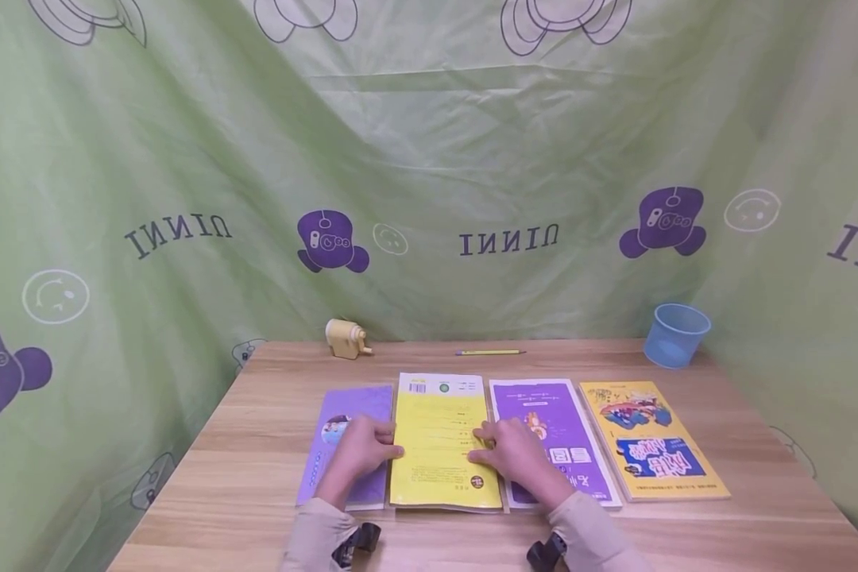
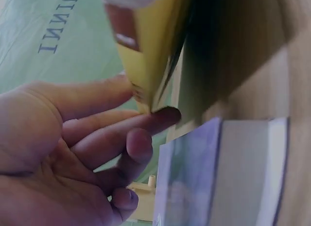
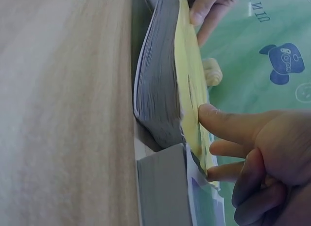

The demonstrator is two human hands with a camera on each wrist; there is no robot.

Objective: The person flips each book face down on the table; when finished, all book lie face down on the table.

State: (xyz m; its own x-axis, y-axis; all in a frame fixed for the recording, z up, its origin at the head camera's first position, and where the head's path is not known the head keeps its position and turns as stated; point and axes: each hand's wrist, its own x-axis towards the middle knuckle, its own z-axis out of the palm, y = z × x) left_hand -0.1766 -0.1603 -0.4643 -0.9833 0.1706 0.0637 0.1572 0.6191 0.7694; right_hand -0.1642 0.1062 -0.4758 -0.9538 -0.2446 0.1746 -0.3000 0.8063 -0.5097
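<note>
A thick yellow book [image 1: 436, 469] lies between two purple books, with a hand at each long side. My left hand [image 1: 361, 449] pinches its left edge; in the left wrist view the thumb is on the cover and a finger reaches beneath the yellow edge [image 2: 150, 56]. My right hand [image 1: 518, 454] holds the right side, thumb on the cover and a fingertip at the edge in the right wrist view. Below that hand is the right purple book [image 1: 522, 393]; the left purple book [image 1: 372, 481] lies under my left hand. Bulging grey page edges [image 3: 158, 65] show on the yellow book.
An orange book [image 1: 693, 469] lies at the right of the row. Along the back of the wooden table [image 1: 214, 477] are a cream pencil sharpener [image 1: 345, 340] with a crank, a yellow pencil [image 1: 489, 352] and a blue cup [image 1: 675, 338]. Green printed cloth [image 1: 415, 159] hangs behind.
</note>
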